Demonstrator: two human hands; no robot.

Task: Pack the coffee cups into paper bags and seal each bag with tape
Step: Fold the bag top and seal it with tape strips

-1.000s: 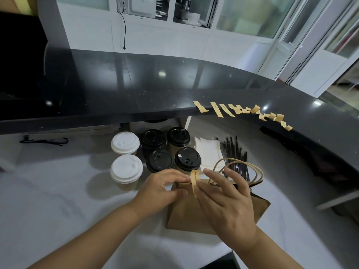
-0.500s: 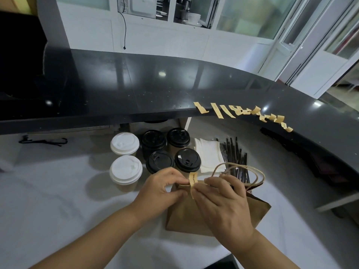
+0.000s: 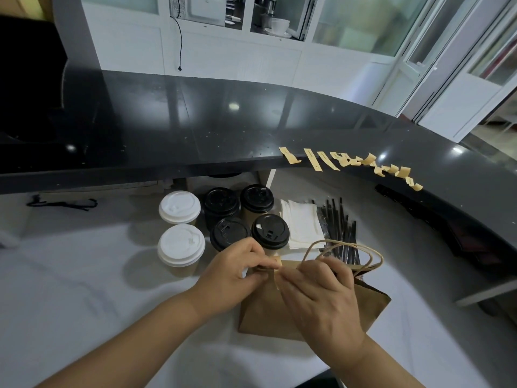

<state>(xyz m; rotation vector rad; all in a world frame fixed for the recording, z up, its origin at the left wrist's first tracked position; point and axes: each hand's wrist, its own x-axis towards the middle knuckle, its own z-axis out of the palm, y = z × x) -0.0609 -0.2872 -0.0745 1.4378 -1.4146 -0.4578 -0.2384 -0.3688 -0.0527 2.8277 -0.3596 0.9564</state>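
Paper bag (image 3: pixel 263 312) top pinched with tape strip (image 3: pixel 277 261) by both hands (image 3: pixel 282 284).

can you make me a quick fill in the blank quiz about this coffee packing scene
1. Both hands, left hand and right hand, pinch a strip of ____ at the top of the bag.
2. The number of cups with black lids is ____.
3. The two cups left of them have ____ lids.
4. Spare tape strips hang along the edge of the ____ counter.

Missing words: tape; four; white; black
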